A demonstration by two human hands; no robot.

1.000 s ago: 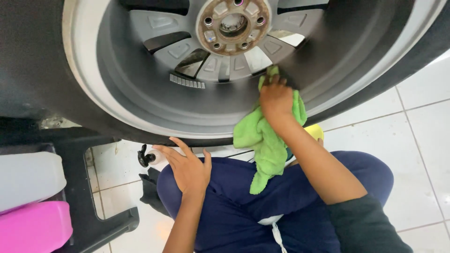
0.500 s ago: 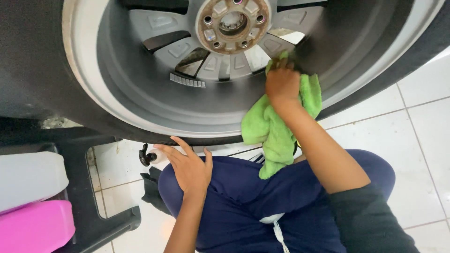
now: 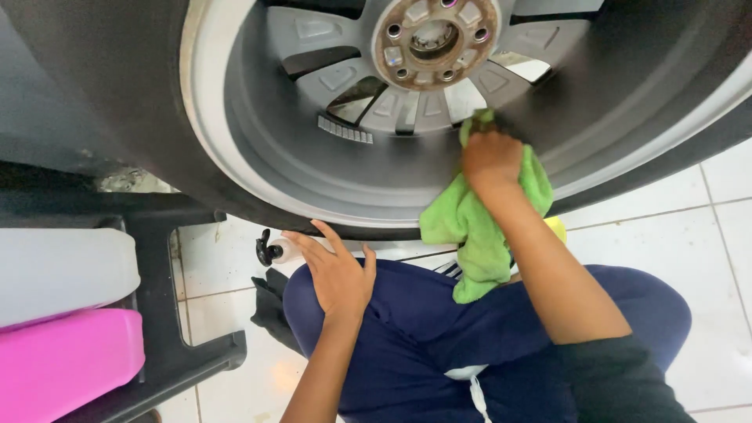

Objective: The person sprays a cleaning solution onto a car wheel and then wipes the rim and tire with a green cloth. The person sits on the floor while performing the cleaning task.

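Note:
A large grey alloy wheel (image 3: 313,164) with its black tyre (image 3: 117,94) fills the top of the view, its rusty hub (image 3: 435,35) near the top middle. My right hand (image 3: 492,160) presses a green microfibre cloth (image 3: 478,231) against the inner barrel of the rim, just below the spokes. The cloth hangs down toward my lap. My left hand (image 3: 337,270) rests open, fingers spread, against the tyre's lower edge above my knee in dark blue trousers (image 3: 439,329).
A black stand (image 3: 168,313) sits at left with a white container (image 3: 63,270) and a pink container (image 3: 66,360). A small spray bottle with a black trigger (image 3: 270,251) lies on the white tiled floor (image 3: 705,227). A dark cloth (image 3: 270,309) lies beside my knee.
My right hand has slid the green cloth rightward and a little up along the rim's inside. The left hand has stayed at the tyre's edge.

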